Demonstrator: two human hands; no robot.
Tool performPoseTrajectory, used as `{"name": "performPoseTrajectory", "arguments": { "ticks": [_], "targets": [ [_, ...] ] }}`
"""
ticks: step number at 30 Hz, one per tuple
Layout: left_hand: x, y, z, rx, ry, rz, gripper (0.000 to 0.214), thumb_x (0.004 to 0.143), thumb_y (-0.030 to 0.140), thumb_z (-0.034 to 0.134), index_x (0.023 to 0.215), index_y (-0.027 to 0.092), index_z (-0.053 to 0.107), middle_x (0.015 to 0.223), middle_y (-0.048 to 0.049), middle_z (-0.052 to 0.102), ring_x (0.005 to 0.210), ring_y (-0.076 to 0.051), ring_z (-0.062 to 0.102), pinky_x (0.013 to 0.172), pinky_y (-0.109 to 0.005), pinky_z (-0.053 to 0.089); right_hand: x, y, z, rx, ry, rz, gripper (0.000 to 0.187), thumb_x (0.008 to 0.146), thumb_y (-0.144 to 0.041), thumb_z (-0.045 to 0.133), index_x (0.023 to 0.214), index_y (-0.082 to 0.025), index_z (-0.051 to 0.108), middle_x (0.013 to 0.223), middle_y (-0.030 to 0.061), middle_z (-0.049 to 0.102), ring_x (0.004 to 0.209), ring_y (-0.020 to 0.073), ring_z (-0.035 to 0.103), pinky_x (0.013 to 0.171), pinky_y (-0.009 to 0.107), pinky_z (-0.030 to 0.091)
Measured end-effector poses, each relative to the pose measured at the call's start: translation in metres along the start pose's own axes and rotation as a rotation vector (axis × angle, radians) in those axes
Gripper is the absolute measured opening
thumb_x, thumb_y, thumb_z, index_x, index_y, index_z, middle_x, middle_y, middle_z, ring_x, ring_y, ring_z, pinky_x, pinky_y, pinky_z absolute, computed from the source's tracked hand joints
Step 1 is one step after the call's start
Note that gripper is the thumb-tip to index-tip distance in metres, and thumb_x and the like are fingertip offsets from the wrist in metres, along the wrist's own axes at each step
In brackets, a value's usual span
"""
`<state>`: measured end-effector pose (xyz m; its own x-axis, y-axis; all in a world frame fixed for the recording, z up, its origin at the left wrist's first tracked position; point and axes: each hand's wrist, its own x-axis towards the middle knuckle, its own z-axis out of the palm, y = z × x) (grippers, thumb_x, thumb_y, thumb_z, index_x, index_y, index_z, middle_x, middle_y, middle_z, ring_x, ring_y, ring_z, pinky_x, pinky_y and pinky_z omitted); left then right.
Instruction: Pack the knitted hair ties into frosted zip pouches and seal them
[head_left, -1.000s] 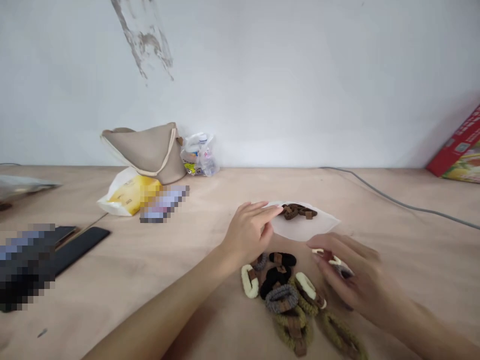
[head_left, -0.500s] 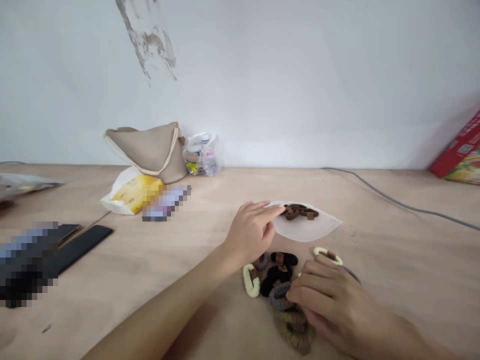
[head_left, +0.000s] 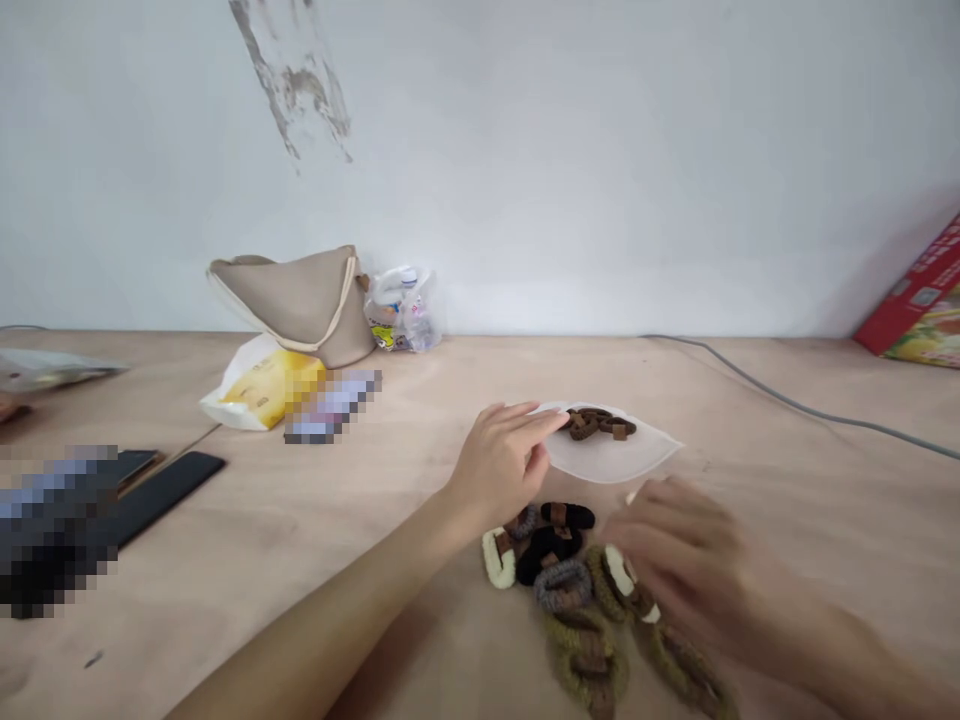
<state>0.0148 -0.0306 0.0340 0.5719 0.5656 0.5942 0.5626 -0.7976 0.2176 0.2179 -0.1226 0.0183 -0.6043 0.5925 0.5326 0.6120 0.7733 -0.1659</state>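
My left hand is at the left end of a frosted white plastic bag, thumb below and fingers reaching over its edge; the grip is partly hidden. Several brown hair ties lie in the bag. Closer to me are loose hair ties: black ones, a grey one, a cream one and olive ones. Blurred by motion, my right hand passes over the right side of this group, beside an olive tie and a cream tie. Its fingertips are indistinct.
A beige handbag, a clear plastic bag of items and a yellow-white packet stand near the wall. A pixelated object and a black flat case lie left. A grey cable and red box are right.
My right hand has moved up and right from the grey hair tie, uncovering olive and cream ties beneath it. My left hand has stayed at the bag.
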Motion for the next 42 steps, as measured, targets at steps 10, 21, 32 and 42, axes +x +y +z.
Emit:
{"name": "performPoseTrajectory", "arguments": {
  "ticks": [10,21,32,42],
  "targets": [
    [0.0,-0.002,0.002,0.006,0.012,0.009,0.04,0.08,0.007,0.044,0.112,0.022,0.063,0.11,-0.003,0.07,0.108,-0.021,0.062,0.095,-0.042,0.045,-0.057,0.028,-0.025,0.126,-0.322,0.468,0.009,0.083,-0.031,0.056,0.087,-0.026,0.062,0.079,0.0004,0.063,0.065,0.0144,0.057,0.059,0.026,0.047],
    [0.0,0.0,0.001,0.007,-0.005,0.002,0.04,0.08,0.006,0.044,0.112,0.02,0.063,0.11,-0.0044,0.07,0.108,-0.023,0.061,0.095,-0.045,0.045,-0.053,0.02,-0.018,0.002,-0.403,0.487,0.023,0.078,-0.015,0.047,0.09,-0.028,0.061,0.082,0.0003,0.065,0.069,0.0146,0.06,0.064,0.026,0.047],
    [0.001,0.001,-0.001,-0.006,0.002,0.006,0.04,0.08,0.006,0.043,0.112,0.019,0.062,0.112,-0.004,0.069,0.11,-0.021,0.061,0.096,-0.043,0.044,-0.077,0.034,-0.028,-0.275,-0.192,0.479,0.011,0.072,-0.036,0.061,0.08,-0.029,0.06,0.073,-0.0007,0.064,0.053,0.0168,0.06,0.045,0.027,0.047],
    [0.0,0.004,-0.001,-0.01,-0.014,0.008,0.041,0.08,0.006,0.043,0.113,0.019,0.062,0.112,-0.0048,0.069,0.109,-0.022,0.061,0.095,-0.045,0.045,-0.057,0.017,-0.03,-0.305,0.163,0.262,0.018,0.084,-0.023,0.053,0.101,-0.028,0.057,0.093,0.0011,0.069,0.072,0.0177,0.067,0.065,0.027,0.053]
  ]
}}
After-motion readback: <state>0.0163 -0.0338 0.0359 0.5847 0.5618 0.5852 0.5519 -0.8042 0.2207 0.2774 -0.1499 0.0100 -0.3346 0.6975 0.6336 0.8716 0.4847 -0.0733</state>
